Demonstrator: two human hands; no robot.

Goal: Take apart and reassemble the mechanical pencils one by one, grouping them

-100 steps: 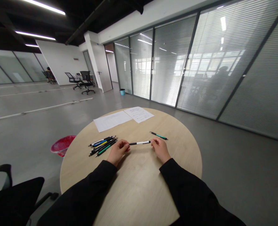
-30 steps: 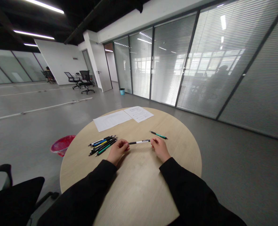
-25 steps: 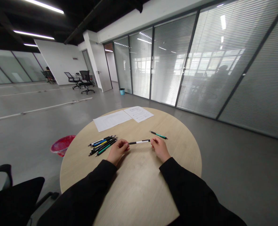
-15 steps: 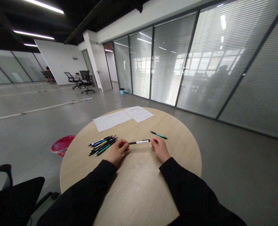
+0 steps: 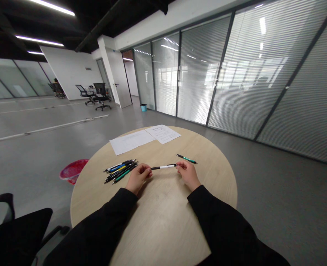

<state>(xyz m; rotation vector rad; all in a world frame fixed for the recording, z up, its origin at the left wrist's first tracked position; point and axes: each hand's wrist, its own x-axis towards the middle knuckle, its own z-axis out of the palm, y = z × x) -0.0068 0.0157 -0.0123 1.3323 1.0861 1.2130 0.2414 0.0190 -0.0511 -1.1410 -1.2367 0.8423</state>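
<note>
With my left hand (image 5: pixel 137 178) and right hand (image 5: pixel 189 175) I'm pinching the white-and-black pen (image 5: pixel 163 167) at both ends, holding it toward the surface's (image 5: pixel 163 214) far edge; its clip (image 5: pixel 171 164) is now facing further away, so I'm rolling it.

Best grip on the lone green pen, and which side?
Likely mid-barrel: pinch the green pen across its width from above, near side. It lies flat, roughly crosswise to the person and apart from the pile, so both long sides look open. The right hand is closest, but it's on the white pen.
</note>
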